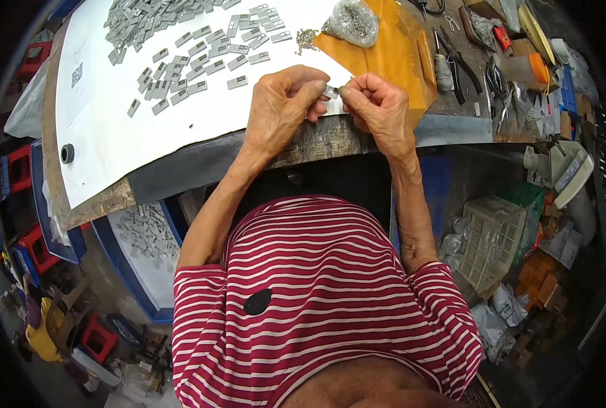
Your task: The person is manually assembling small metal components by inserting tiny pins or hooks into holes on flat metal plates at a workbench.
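Above the table's front edge, my left hand [286, 105] pinches a small grey metal block [330, 92] between thumb and fingers. My right hand [383, 112] is closed in a pinch at the block's right end; whatever tiny thing its fingertips hold is too small to make out. Beyond my hands, several similar loose blocks [237, 82] with dark slots lie spread on a white sheet [112, 153], and a dense heap of them [150, 24] sits farther left. A small pile of tiny metal parts [306, 39] lies beside a clear plastic bag [356, 24] of such parts, on an orange-yellow envelope [401, 51].
Pliers [460, 71] and other tools lie at the table's right. A black ring [67, 154] rests on the sheet's left side. Below left stands a blue-rimmed tray [136, 289] of metal pieces. A beige crate [486, 238] is on the right. Another person in yellow [42, 333] appears far left.
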The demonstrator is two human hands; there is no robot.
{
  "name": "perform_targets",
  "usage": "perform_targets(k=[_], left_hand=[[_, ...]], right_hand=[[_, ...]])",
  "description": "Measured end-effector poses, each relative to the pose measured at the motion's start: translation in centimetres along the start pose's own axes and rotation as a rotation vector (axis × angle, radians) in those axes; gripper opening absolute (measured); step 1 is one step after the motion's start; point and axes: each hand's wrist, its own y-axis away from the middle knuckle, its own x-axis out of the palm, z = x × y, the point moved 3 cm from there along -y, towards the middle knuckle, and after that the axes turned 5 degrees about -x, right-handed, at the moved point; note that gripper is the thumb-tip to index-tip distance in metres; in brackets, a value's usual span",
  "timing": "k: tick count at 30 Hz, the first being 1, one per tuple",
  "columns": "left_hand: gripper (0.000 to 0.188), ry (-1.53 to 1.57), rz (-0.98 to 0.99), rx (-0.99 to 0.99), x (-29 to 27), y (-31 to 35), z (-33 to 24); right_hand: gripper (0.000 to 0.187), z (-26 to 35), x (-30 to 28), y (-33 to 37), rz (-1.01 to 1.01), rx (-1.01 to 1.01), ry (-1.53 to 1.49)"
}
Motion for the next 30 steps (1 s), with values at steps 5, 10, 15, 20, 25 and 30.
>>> perform_targets(k=[5,10,15,20,25,30], left_hand=[[0.017,-0.021,-0.011,0.004,0.2,0.0,0.2],[0.016,-0.054,-0.023,0.001,0.4,0.0,0.5],[0.016,-0.132,-0.046,0.052,0.5,0.1,0.5],[0.016,-0.106,-0.005,0.018,0.6,0.0,0.7],[0.016,-0.083,0.016,0.003,0.6,0.0,0.8],[0.018,-0.061,0.060,-0.053,0.6,0.0,0.9]], right_hand=[[0.013,0.2,-0.3,0.1,0.016,0.041,0.030],[0.012,0.1,-0.3,0.2,0.029,0.065,0.041],[0.013,-0.2,-0.3,0.4,0.049,0.038,0.095],[0.013,-0.6,-0.6,0.3,0.073,0.104,0.071],[0.013,-0.8,-0.7,0.3,0.096,0.156,0.011],[0.013,-0.5,-0.3,0.4,0.095,0.191,-0.061]])
